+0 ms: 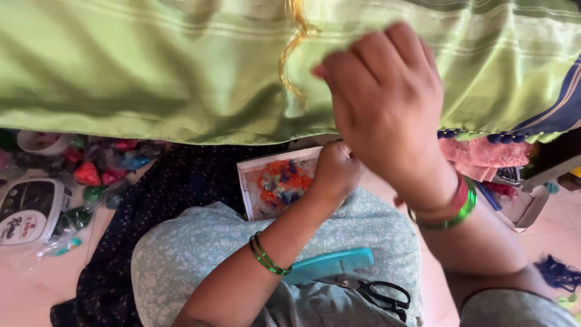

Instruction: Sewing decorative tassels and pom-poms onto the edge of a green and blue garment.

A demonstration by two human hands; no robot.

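— While you look down at the lap, what is closest?

— One teal comb (330,264) and one pair of black scissors (376,293). They lie side by side on the pale printed dress, close by, I think so they are easy to grab.

— And the hands?

— Two hands. The left hand (334,171) has two thin green bangles (266,257) on its arm. It is closed in a fist right at the bottom edge of the green cloth (151,72). It seems to pinch the hem, but what is inside the fist is hidden, so I cannot tell for sure. The right hand (387,100) is higher up. Its fingers curl over the front of the cloth and press on it, maybe to keep it flat and tight. I cannot see if it pinches anything.

— Where is the cloth?

— It hangs across the top, in front of both hands. One golden thread (293,51) dangles on it, just beside the right hand.

— What is farther off?

— One small open box (275,181) with orange and blue bits sits past the knee. Bright thread bundles (103,169) lie on the floor to the left, near a white case (27,209).
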